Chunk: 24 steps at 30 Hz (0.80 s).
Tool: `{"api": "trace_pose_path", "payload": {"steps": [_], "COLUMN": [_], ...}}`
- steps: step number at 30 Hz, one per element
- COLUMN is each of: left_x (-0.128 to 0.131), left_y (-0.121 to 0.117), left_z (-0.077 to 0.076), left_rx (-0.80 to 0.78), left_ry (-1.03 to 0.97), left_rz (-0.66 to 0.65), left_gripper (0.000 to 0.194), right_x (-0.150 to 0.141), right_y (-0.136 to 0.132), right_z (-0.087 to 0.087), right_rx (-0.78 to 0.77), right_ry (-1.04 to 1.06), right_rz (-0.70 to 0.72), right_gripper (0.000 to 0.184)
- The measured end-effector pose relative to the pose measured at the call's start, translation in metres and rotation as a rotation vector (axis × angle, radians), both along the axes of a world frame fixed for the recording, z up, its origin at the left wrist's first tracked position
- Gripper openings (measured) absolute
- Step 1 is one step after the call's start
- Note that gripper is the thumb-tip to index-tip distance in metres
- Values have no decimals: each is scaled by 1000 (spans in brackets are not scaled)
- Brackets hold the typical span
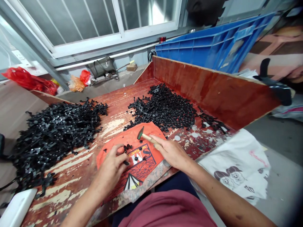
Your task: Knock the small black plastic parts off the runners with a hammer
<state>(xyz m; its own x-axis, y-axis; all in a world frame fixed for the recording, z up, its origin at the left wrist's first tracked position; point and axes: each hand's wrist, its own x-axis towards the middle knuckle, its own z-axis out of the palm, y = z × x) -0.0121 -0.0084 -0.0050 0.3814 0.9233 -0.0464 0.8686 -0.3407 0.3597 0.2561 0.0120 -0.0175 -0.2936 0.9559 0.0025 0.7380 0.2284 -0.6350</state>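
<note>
My right hand [172, 153] is wrapped round the wooden handle of a small hammer [151, 138], its metal head tilted up over an orange printed cloth [151, 127]. On the left side of the cloth, my left hand [113, 162] has its fingers curled, with a small black part [126, 163] at the fingertips. Just beyond the index finger lies a little cluster of black parts [128, 147]. Several more black bits are scattered over the cloth's print. How firmly the left fingers grip is partly hidden.
Large heaps of black parts lie on the left [59, 129] and behind the cloth [165, 108]. A red wooden board [201, 85] walls the right side, with a blue crate [201, 50] behind it. A white bag [236, 173] hangs at right. Another person [281, 47] is beyond.
</note>
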Motion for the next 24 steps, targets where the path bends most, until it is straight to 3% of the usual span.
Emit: {"api": "trace_pose_path", "payload": {"steps": [3,5,9,11,16,20,24], "left_x": [-3,-4,-6,-6,-15,-24,-21], "left_y": [-1,0,3,3,-2,-2,2], "left_z": [12,18,23,25,29,27,29], "left_rx": [-25,-73,-326,-378,-98,-110,-100], "left_ry": [-61,-165,-469,-514,-199,-132,-64], "left_rz": [105,104,190,253,151,-10,-22], "left_gripper": [25,28,35,37,18,29,37], "right_x": [0,1,3,4,7,10,11], "right_y": [-1,-3,-10,-15,-27,-35,-37], "right_z": [0,0,0,0,-2,-5,-5], "right_rx": [6,12,0,-25,-55,-105,-89], "right_ry": [35,62,120,158,229,221,268], "right_rz": [9,14,-8,-25,13,0,59], "right_gripper": [50,50,47,46,46,45,49]}}
